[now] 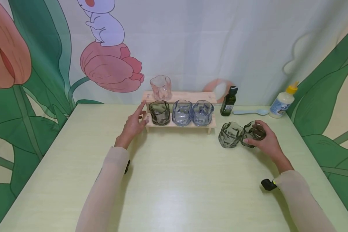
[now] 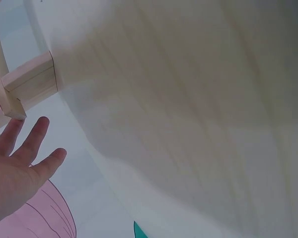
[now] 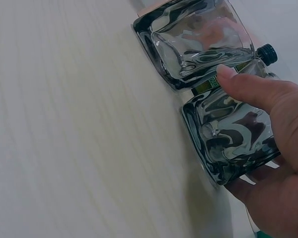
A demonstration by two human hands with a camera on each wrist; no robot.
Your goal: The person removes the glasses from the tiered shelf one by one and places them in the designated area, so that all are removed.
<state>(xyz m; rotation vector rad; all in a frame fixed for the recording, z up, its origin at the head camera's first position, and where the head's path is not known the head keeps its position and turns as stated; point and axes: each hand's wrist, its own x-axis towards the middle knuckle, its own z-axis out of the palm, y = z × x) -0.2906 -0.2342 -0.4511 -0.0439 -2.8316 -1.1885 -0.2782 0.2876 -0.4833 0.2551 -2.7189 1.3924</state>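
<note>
Pale table (image 1: 174, 180) spreads widely; left hand (image 1: 133, 124), relaxed, touches rack (image 1: 188, 96) edge; right hand (image 1: 268, 141) grips rightmost glass (image 1: 251, 131).

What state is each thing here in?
Wooden rack: standing
Dark cup: upright, lower tier
Left blue cup: upright, lower tier
Right blue cup: upright, lower tier
Pink cup: upright, upper tier
Rightmost cup: upright, held
Neighboring cup: upright, unheld
Dark bottle: standing, capped
White bottle: standing, top on
Spoon: lying flat
Left hand: touches wooden rack
Right hand: grips rightmost cup

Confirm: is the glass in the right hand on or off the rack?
Off: the right hand grips the glass well right of the wooden rack.
</note>
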